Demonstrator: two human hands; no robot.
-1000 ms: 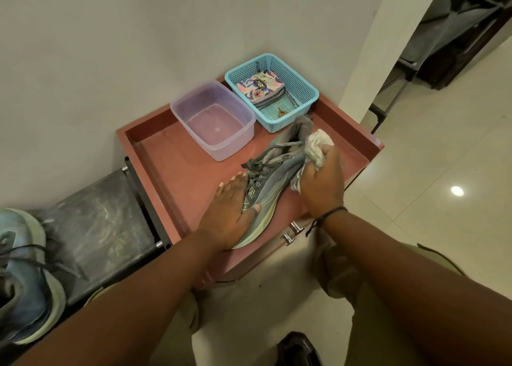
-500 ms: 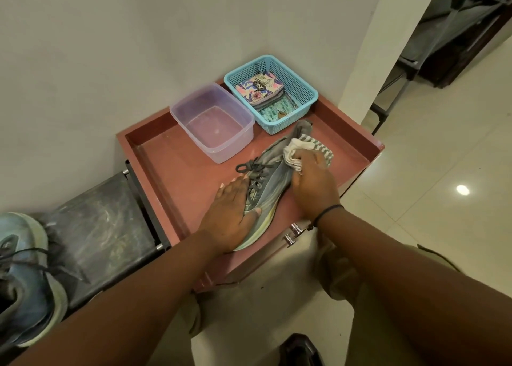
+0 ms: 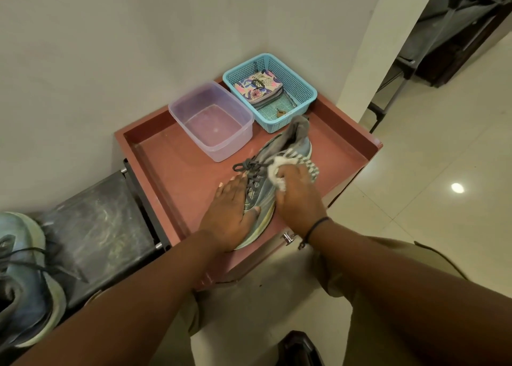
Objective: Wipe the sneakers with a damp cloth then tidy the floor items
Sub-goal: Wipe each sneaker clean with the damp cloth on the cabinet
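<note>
While my left hand (image 3: pixel 231 213) lies as it did a moment ago, flat on the toe with straight fingers pressing down, my right hand (image 3: pixel 297 192) has slid back from the heel end toward the laces, its fingers curled round the bunched white-and-grey striped cloth (image 3: pixel 288 162) and pushing it against the shoe's side.

Largest is the reddish-brown cabinet top with raised rim (image 3: pixel 349 128), which carries everything I work on. On it the grey-blue mesh sneaker with pale green sole (image 3: pixel 277 149) lies near the front edge, toward the right half. Its upper looks dull and soft, the dark grey laces loosely tied, the collar slumped open. Its long axis runs diagonally: toe at the front edge under my left palm, heel aimed at the back right corner, just beside the basket.

At the back edge sits the clear lilac plastic tub (image 3: pixel 212 121), with a shallow layer of liquid in its bottom. Beside it, in the back right corner, stands the turquoise perforated plastic basket (image 3: pixel 300 84), holding a flowered flat pouch (image 3: pixel 257 87).
</note>
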